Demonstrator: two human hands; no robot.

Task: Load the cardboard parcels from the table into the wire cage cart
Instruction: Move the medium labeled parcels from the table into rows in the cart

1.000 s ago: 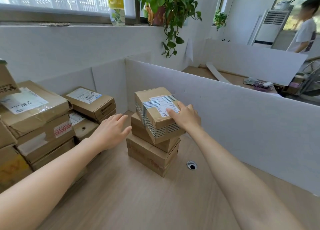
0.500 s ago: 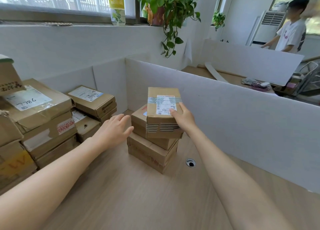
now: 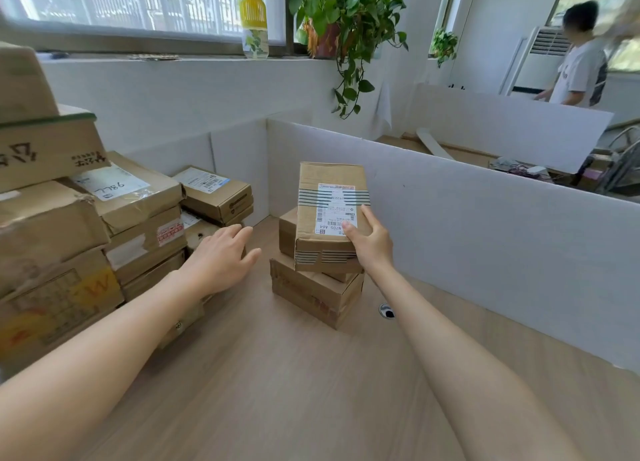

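My right hand (image 3: 371,245) grips the near right corner of a small cardboard parcel (image 3: 327,204) with a white label and dark striped tape. The parcel is tilted up above a short stack of two brown parcels (image 3: 311,287) on the wooden table (image 3: 311,391). My left hand (image 3: 221,259) hovers open, fingers spread, left of that stack and just in front of the big pile of parcels (image 3: 131,214) at the left. No wire cage cart is in view.
White partition boards (image 3: 485,238) wall the table at the back and right. A cable hole (image 3: 387,311) sits right of the stack. A potted plant (image 3: 343,20) and a yellow-capped bottle (image 3: 254,27) stand on the windowsill. A person (image 3: 578,65) stands at far right.
My right hand has turned the striped parcel lengthwise and lifted it off the short stack. My left hand has stayed open beside the stack.
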